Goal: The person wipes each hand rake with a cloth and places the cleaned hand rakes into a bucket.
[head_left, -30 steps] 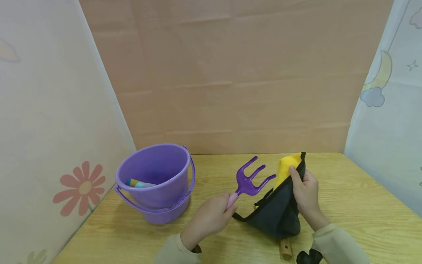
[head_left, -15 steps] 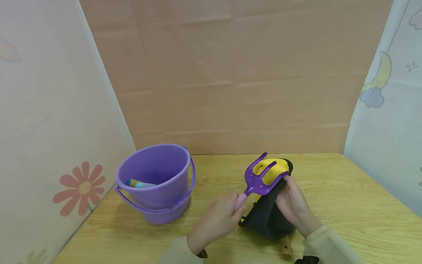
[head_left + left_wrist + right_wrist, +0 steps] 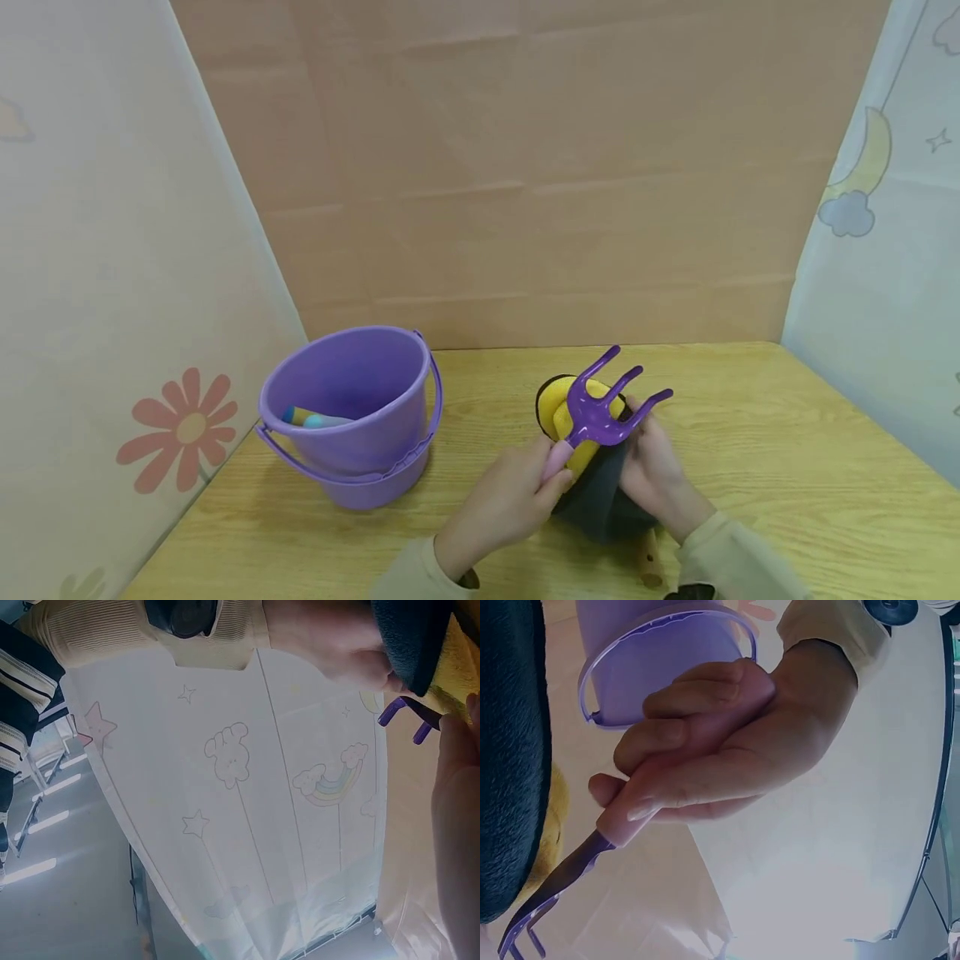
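Note:
My left hand [image 3: 506, 504] grips the pink handle of a purple toy garden fork [image 3: 596, 417], its three tines pointing up and to the right. The right wrist view shows the fingers wrapped round that handle [image 3: 686, 746]. Behind the fork is a plush cloth [image 3: 600, 500], dark on one side and yellow on the other, with a dark edging. My right hand [image 3: 660, 475] holds the cloth at its right side, fingertips partly hidden by fork and cloth. The tines overlap the cloth and right hand in the head view. Below the cloth, a wooden stick [image 3: 648, 562] with a hole pokes out.
A purple bucket [image 3: 367, 458] with its handle down stands at the left, a blue-and-yellow item [image 3: 300, 415] and a light blue one [image 3: 326, 422] inside. The wooden table [image 3: 787, 450] ends at a brown paper backdrop [image 3: 525, 208]; printed white sheets [image 3: 135, 250] flank it.
The fork has moved right in my left hand, across the front of the cloth. My right hand has shifted left, and the cloth's yellow side now curls over toward the left.

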The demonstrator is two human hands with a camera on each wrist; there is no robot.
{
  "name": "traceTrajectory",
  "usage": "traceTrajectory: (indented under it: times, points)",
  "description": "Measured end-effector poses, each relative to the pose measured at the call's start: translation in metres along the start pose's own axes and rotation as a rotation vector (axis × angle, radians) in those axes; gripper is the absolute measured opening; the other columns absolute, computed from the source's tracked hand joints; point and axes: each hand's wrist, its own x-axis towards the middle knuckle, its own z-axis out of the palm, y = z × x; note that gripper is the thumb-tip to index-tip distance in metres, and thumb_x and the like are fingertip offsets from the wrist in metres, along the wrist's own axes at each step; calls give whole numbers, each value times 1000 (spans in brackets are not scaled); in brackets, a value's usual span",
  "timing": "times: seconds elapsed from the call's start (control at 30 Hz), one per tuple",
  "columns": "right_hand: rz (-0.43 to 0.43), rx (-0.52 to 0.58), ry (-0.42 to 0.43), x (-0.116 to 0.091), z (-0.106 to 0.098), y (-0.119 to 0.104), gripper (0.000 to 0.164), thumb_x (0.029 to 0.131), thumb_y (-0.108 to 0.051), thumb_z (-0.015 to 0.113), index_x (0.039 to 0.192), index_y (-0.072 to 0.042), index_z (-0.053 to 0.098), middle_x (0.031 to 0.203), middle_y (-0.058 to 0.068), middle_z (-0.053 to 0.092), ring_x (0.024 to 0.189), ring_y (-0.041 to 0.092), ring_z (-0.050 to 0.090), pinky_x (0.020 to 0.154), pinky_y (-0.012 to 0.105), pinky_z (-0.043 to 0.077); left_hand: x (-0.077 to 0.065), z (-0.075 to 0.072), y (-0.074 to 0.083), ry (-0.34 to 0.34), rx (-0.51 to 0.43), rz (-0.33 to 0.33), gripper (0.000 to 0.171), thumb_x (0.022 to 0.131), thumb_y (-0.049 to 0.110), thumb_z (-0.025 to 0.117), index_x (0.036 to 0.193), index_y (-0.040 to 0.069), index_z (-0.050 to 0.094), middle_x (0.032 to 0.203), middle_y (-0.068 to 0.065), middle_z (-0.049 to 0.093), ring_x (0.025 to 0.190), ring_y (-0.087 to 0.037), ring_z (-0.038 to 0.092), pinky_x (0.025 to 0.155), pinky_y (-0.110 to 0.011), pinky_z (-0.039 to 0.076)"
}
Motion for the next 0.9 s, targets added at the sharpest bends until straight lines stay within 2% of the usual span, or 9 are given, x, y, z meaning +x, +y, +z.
traceTrajectory:
  times: [0.17, 0.23, 0.3, 0.5, 0.63, 0.7, 0.77, 0.83, 0.9]
  points:
    - [112, 84, -206, -1, 1, 2, 44, 102, -29, 11, 105, -7, 49, 105, 2, 59, 101, 11, 54, 92, 24, 39, 1, 2, 0, -7, -2, 8, 18, 92, 21, 57, 85, 7, 47, 58, 5, 38, 45, -3, 36, 39, -17, 31]
    - [130, 102, -247, -1, 0, 2, 47, 102, -29, 8, 106, -6, 50, 107, 3, 59, 103, 12, 54, 93, 26, 39, 1, 2, -1, -10, -10, 1, 18, 92, 21, 57, 86, 7, 47, 58, 5, 39, 44, -4, 36, 39, -18, 31]
    - [128, 91, -219, -2, 1, 2, 44, 102, -29, 10, 106, -6, 48, 107, 3, 58, 103, 13, 55, 93, 26, 40, 0, 2, -2, -16, -19, -9, 18, 92, 21, 57, 87, 6, 47, 58, 5, 39, 44, -4, 36, 39, -18, 30]
    - [97, -14, -24, -2, 3, 3, 28, 102, -30, 17, 114, -11, 34, 106, -1, 58, 101, 9, 55, 91, 25, 41, 1, 4, -3, -27, 9, -9, 18, 93, 22, 55, 87, 7, 46, 57, 5, 37, 44, -4, 36, 39, -18, 30]
    - [88, -132, 90, -1, 2, 5, 31, 101, -36, 13, 125, -17, 18, 111, -8, 54, 106, 3, 51, 96, 22, 36, 1, 4, -3, -49, 43, -9, 17, 93, 22, 54, 87, 8, 46, 58, 6, 36, 45, -4, 37, 40, -18, 31]
    - [83, -190, 132, -1, 1, 6, 40, 100, -37, 9, 135, -19, 7, 129, -5, 44, 118, 5, 42, 102, 23, 29, 1, 4, -3, -62, 55, -9, 17, 94, 22, 53, 88, 8, 46, 58, 5, 37, 45, -5, 37, 41, -18, 31]
    - [74, -219, 153, -1, 0, 6, 46, 100, -36, 6, 142, -22, -6, 145, -1, 23, 131, 8, 27, 107, 25, 20, 0, 4, -3, -65, 87, 5, 17, 94, 23, 53, 87, 9, 46, 59, 5, 37, 46, -5, 37, 41, -18, 31]
    - [49, -221, 145, -1, -2, 5, 50, 99, -34, 4, 143, -21, -18, 151, 3, -1, 137, 13, 8, 110, 29, 11, 0, 3, -3, -73, 90, 8, 16, 94, 22, 53, 88, 9, 46, 59, 5, 37, 47, -5, 37, 42, -18, 31]
    - [14, -226, 127, 0, -3, 4, 50, 99, -28, 0, 141, -19, -25, 151, 4, -16, 138, 16, -6, 111, 31, 4, -1, 3, -3, -80, 98, 11, 16, 94, 21, 53, 87, 9, 46, 60, 5, 37, 48, -5, 37, 42, -18, 31]
